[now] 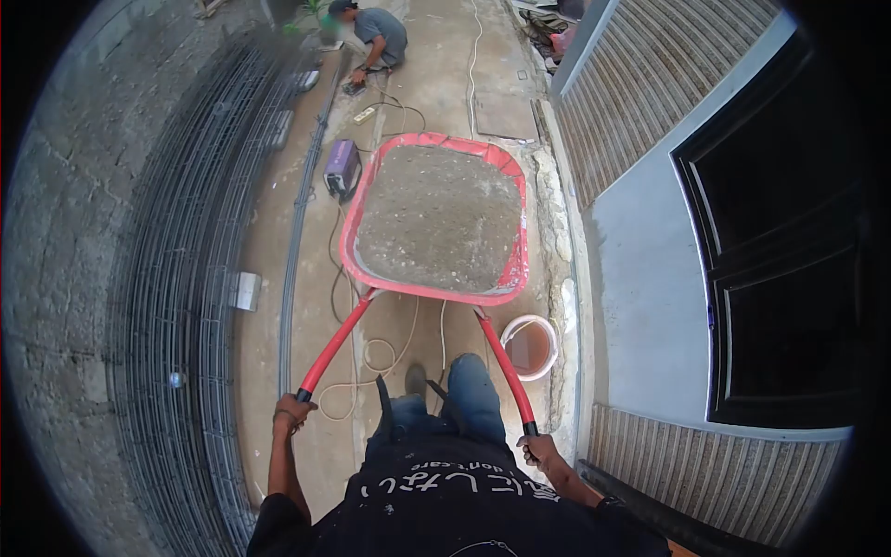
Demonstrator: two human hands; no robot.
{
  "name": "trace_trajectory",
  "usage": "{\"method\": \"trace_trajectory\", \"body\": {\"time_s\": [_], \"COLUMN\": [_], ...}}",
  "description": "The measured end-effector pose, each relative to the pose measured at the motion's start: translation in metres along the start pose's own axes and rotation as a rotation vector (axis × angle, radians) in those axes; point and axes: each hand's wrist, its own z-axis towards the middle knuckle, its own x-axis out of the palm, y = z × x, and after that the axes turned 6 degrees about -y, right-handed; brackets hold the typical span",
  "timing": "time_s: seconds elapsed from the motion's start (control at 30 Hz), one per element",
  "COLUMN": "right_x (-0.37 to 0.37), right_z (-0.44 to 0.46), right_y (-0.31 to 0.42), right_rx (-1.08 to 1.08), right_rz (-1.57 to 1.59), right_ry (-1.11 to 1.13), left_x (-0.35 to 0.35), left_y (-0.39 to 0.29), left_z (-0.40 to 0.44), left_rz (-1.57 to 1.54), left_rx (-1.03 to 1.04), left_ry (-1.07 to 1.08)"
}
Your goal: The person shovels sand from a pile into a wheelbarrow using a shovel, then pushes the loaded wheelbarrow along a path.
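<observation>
A red wheelbarrow (408, 290) stands in front of me, its tray filled with grey-brown sand (441, 218) or a similar gritty mix. My left hand (292, 412) is wrapped round the black grip of the left handle (334, 353). Round the grip of the right handle (507, 371) my right hand (540, 451) is closed too. Both arms reach forward and outward, and my legs are between the handles. The wheel is hidden beneath the tray.
Long bundles of steel rebar (190, 232) lie along the left wall. A purple machine (342, 169) sits left of the tray, with cables (371, 357) across the floor. Right of the wheelbarrow is a bucket (529, 349) of brownish liquid. A person (376, 37) crouches farther ahead.
</observation>
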Motion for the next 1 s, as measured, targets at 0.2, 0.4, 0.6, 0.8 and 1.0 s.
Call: {"method": "trace_trajectory", "body": {"time_s": [0.2, 0.4, 0.6, 0.8, 1.0], "right_x": [0.003, -0.015, -0.029, -0.035, -0.023], "right_z": [0.010, 0.026, 0.039, 0.071, 0.068], "right_y": [0.038, 0.079, 0.160, 0.245, 0.235], "right_rx": [0.021, 0.012, 0.049, -0.039, 0.046], "right_rz": [-0.040, -0.146, -0.126, -0.170, -0.113], "right_ry": [-0.023, -0.030, -0.019, -0.071, -0.090], "left_x": [-0.004, 0.006, -0.001, 0.010, 0.000], "left_y": [-0.039, -0.062, -0.128, -0.203, -0.211], "left_z": [0.010, 0.014, 0.036, 0.066, 0.081], "left_rz": [-0.021, -0.065, -0.034, -0.067, -0.012], "left_rx": [-0.005, -0.059, 0.013, 0.022, -0.008], "left_ry": [-0.027, 0.043, -0.010, -0.028, 0.010]}}
